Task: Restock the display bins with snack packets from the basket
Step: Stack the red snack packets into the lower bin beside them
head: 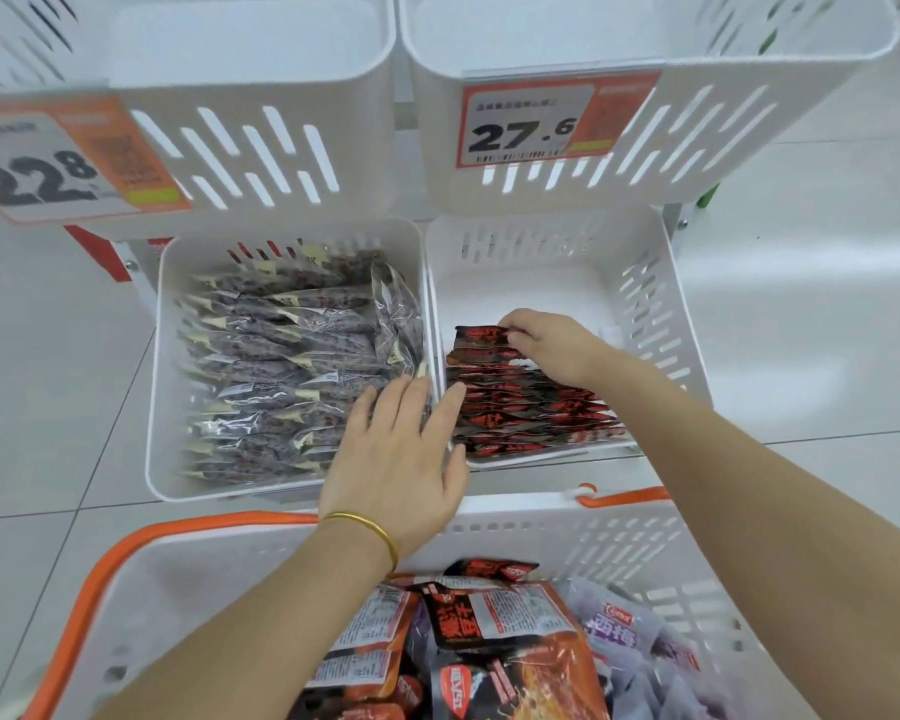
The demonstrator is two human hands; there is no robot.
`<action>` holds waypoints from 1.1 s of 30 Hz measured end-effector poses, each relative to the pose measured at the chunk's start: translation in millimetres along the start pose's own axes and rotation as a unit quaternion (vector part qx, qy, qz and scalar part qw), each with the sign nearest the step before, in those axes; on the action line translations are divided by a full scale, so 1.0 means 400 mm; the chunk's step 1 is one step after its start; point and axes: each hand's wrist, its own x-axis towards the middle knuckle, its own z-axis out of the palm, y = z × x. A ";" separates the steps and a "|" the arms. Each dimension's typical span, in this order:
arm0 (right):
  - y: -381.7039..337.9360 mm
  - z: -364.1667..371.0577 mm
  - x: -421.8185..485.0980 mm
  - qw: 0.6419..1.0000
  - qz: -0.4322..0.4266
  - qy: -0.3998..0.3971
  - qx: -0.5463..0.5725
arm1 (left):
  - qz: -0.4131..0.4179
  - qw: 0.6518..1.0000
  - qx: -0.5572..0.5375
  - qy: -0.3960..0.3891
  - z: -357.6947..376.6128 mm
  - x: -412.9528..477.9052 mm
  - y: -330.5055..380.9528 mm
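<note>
Two white display bins sit side by side on the lower tier. The left bin point(153, 387) is packed with clear purple-grey snack packets point(281, 356). The right bin point(661, 324) holds a row of black-and-red packets point(520, 407) along its near half. My right hand point(557, 345) pinches the rearmost black-and-red packet point(481, 337) at its top edge. My left hand point(401, 454), fingers straight, hovers over the wall between the two bins, with the fingertips at the packets. The white basket point(219, 574) with orange handles lies at the bottom, holding mixed snack packets point(489, 641).
Two white upper bins point(261, 70) overhang the lower ones, with price tags reading 22.8 point(58, 163) and 27.6 point(531, 127). The far half of the right lower bin is bare. Pale floor tiles surround the rack.
</note>
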 end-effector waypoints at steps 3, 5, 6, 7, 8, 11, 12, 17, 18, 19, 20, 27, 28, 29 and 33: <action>-0.021 0.005 0.002 0.998 0.029 -0.043 0.046 | 0.001 1.000 -0.002 -0.001 0.003 0.001 -0.001; -0.029 -0.002 0.004 0.996 0.034 -0.061 0.060 | 0.003 1.000 -0.002 0.004 0.005 0.001 -0.002; -0.029 -0.006 0.006 0.995 0.034 -0.070 0.054 | 0.003 1.000 -0.001 0.006 0.006 0.001 -0.003; -0.027 -0.009 0.006 0.995 0.035 -0.081 0.039 | 0.003 1.000 -0.001 0.009 0.007 0.002 -0.003; -0.024 -0.010 0.006 0.995 0.033 -0.090 0.020 | 0.003 1.000 -0.001 0.011 0.008 0.003 -0.004; -0.013 -0.009 -0.004 0.996 0.021 -0.079 -0.024 | 0.002 1.000 0.000 0.016 0.010 0.005 -0.005; -0.012 -0.011 -0.014 0.997 0.019 -0.068 -0.030 | 0.002 1.000 0.002 0.017 0.010 0.005 -0.005; -0.053 -0.051 -0.123 0.999 -0.004 0.040 -0.006 | -0.002 1.000 0.014 0.000 0.005 0.004 -0.006; -0.069 -0.058 -0.163 0.997 -0.009 0.073 0.017 | -0.004 1.000 0.015 -0.002 0.002 0.003 -0.006; -0.084 -0.061 -0.209 0.993 -0.012 0.106 0.046 | -0.005 1.000 0.014 -0.008 -0.002 0.002 -0.005; -0.099 -0.060 -0.261 0.987 -0.016 0.138 0.078 | -0.005 1.000 0.016 -0.014 -0.006 0.000 -0.003; -0.117 0.074 -0.658 0.953 0.041 0.203 0.219 | -0.057 0.993 0.091 -0.048 -0.047 -0.021 0.022; -0.099 0.106 -0.691 0.962 0.068 0.178 0.195 | -0.049 0.993 0.098 -0.042 -0.059 -0.031 0.036; -0.081 0.137 -0.714 0.970 0.095 0.146 0.170 | -0.038 0.995 0.091 -0.028 -0.072 -0.046 0.053; -0.059 0.232 -0.738 0.980 0.149 0.042 0.126 | -0.021 0.998 -0.050 0.023 -0.118 -0.171 0.110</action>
